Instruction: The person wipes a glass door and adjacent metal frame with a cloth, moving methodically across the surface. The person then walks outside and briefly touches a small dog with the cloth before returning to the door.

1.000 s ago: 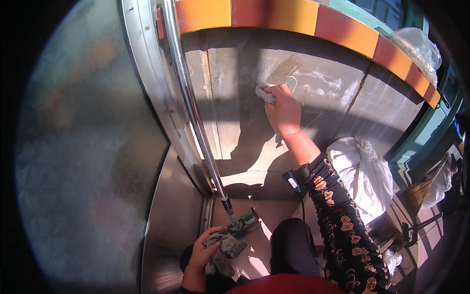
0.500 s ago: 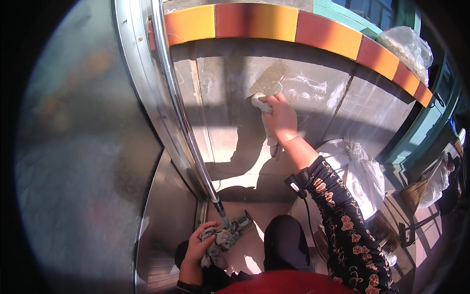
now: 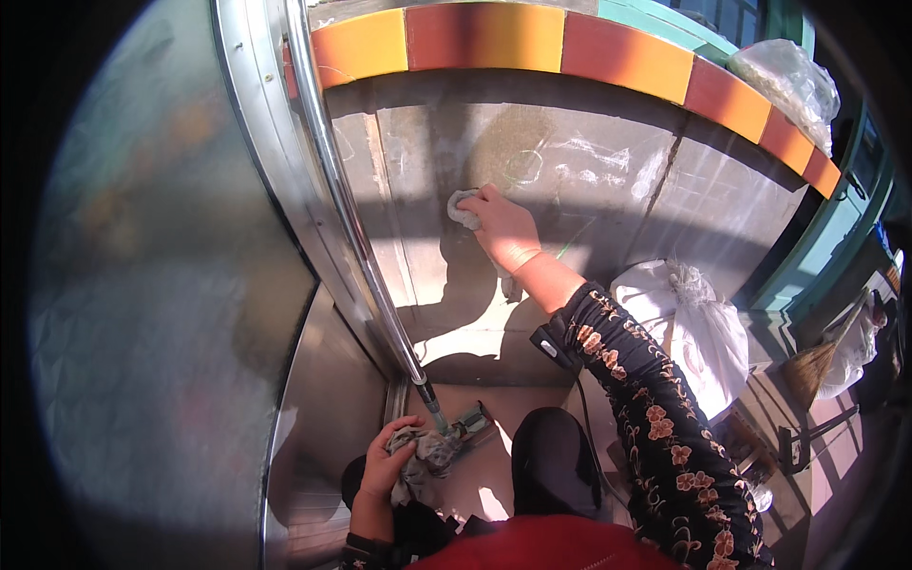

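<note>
My right hand [image 3: 505, 231] is closed on a pale grey cloth [image 3: 465, 209] and presses it against the grey wall [image 3: 589, 223]. Part of the cloth hangs below the palm. A darker, damp-looking patch and white chalk-like marks show on the wall above and to the right of it. Low on the left, my left hand [image 3: 384, 465] grips a crumpled, patterned rag [image 3: 423, 463]. Right beside that rag is the green head [image 3: 470, 424] of a long metal pole [image 3: 347, 204], which leans up along the door frame.
Orange and red tiles [image 3: 484, 38] cap the wall. A clear plastic bag [image 3: 787, 90] rests on their right end. At right stand a tied white sack [image 3: 689, 332] and a straw broom [image 3: 807, 375]. A frosted glass panel [image 3: 161, 285] fills the left side.
My right hand has slid left and slightly down the wall with the cloth, uncovering more of the chalk-like marks. My left hand stays at the rag.
</note>
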### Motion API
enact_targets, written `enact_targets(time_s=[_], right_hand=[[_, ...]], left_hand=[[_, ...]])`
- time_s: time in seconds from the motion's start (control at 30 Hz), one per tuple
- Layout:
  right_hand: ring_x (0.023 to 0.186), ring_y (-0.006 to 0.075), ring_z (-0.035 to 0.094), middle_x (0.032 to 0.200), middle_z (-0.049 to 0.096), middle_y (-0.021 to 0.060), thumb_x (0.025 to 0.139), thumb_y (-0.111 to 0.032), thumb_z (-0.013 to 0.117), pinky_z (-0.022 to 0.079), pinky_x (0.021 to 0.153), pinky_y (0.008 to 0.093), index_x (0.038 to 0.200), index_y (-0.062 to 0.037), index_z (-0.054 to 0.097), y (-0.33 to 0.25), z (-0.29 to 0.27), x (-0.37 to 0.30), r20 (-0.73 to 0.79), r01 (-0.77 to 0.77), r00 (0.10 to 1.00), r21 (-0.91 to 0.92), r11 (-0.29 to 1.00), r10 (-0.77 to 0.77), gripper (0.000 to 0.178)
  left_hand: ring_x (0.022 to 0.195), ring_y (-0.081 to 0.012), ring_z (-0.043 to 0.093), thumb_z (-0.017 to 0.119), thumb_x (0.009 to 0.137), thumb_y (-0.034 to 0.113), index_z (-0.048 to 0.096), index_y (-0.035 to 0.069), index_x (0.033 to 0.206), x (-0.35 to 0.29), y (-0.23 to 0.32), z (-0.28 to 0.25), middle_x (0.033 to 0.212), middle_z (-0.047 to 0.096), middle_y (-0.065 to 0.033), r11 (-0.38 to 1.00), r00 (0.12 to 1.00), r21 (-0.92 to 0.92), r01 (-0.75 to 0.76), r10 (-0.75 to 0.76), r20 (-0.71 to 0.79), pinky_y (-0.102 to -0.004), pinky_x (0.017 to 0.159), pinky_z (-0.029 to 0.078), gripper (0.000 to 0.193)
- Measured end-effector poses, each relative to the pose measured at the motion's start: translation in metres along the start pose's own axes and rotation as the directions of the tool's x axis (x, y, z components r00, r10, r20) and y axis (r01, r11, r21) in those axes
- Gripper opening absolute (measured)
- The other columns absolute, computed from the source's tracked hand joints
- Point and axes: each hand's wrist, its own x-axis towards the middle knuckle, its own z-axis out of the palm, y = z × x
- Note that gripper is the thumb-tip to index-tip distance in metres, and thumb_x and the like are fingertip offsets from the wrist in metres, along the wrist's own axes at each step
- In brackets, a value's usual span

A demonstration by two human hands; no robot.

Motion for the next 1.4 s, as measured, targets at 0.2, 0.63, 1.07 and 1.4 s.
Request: enact_targets(time_s=[0.2,0.63,1.07,1.4], right_hand=[[0.092,0.0308,0.065,0.106,0.061,0.0072,0.074,0.000,0.069,0.053,0.079,0.0360,0.113,-0.0178,0.068,0.033,-0.094,0.025,-0.781,-0.035,0.624,0.010,0.999,0.030,0.043],[0.092,0.0328,0.065,0.107,0.059,0.0080,0.076,-0.002,0.067,0.054,0.076,0.0407,0.115,-0.0168,0.064,0.068,-0.102,-0.006,-0.757,-0.102,0.652,-0.035,0.994,0.041,0.042],[0.097,0.0331,0.064,0.103,0.062,0.0095,0.078,-0.001,0.065,0.053,0.077,0.0405,0.113,-0.0145,0.064,0.066,-0.089,-0.017,-0.683,-0.056,0.728,0.035,0.998,0.065,0.037],[0.098,0.0329,0.065,0.117,0.058,0.0078,0.080,-0.008,0.068,0.054,0.081,0.0421,0.120,-0.0176,0.062,0.053,-0.040,-0.046,-0.019,-0.177,0.984,-0.199,0.964,0.177,0.042]], left_hand=[[0.119,-0.0202,0.058,0.057,0.086,-0.006,0.056,0.000,0.130,-0.003,0.006,-0.001,0.126,0.063,-0.0104,1.000,1.000,-0.013,-0.023,0.023,-0.017,-0.0339,0.106,0.042,0.044],[0.117,-0.0185,0.058,0.058,0.085,-0.006,0.058,0.001,0.127,-0.001,0.003,-0.002,0.125,0.063,-0.0102,0.999,1.000,-0.033,-0.026,0.026,-0.016,-0.0317,0.104,0.042,0.043],[0.116,-0.0202,0.060,0.057,0.087,-0.005,0.057,0.000,0.129,-0.002,0.000,-0.004,0.123,0.064,-0.0111,0.999,0.999,-0.012,-0.035,0.034,-0.038,-0.0345,0.104,0.044,0.042],[0.112,-0.0176,0.060,0.058,0.087,-0.005,0.057,0.001,0.128,0.002,0.001,-0.002,0.123,0.064,-0.0103,0.996,0.999,-0.085,-0.023,0.020,-0.034,-0.0316,0.102,0.044,0.042]])
